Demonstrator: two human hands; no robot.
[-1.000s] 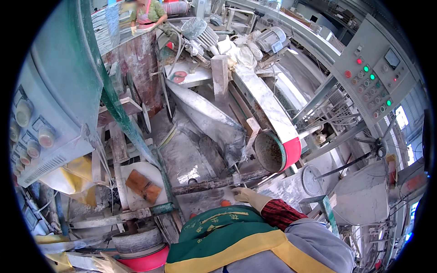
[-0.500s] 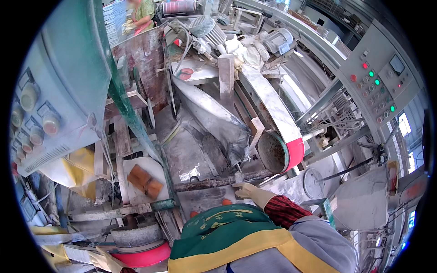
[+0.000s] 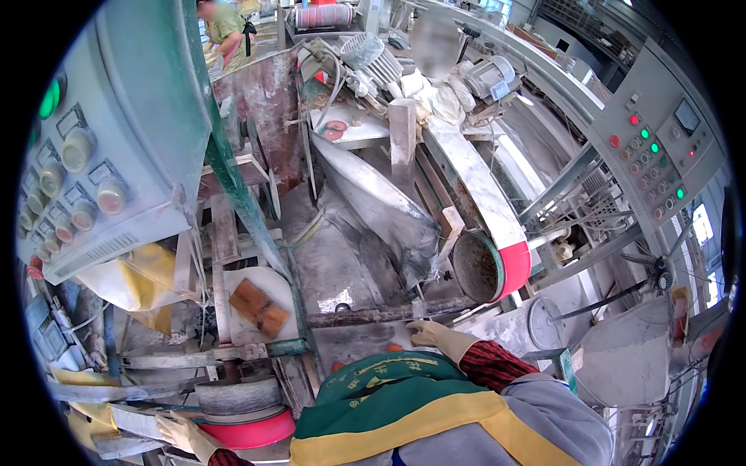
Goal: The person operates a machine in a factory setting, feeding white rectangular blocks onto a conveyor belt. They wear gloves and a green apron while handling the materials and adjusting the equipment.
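My left hand, in a cream glove, reaches out at the lower left. Its fingers are spread beside a pale sanding belt and the red-banded wheel that belt runs to. In a matching glove, my right hand hangs in front of my body, just on the near side of a dirty horizontal bar. Its fingers are loosely stretched to the left with no object visible in them. Beyond it stands a second belt wheel with a red band, carrying a whitish belt.
A control box with knobs looms at left; a lit button panel stands at right. A grey dust hood fills the middle. An orange-brown block lies on a pale board. Another person stands far left.
The view has turned slightly, so the machines sit further right and lower. My left hand shows more fully with its fingers spread. My right hand's fingers are drawn in a little.
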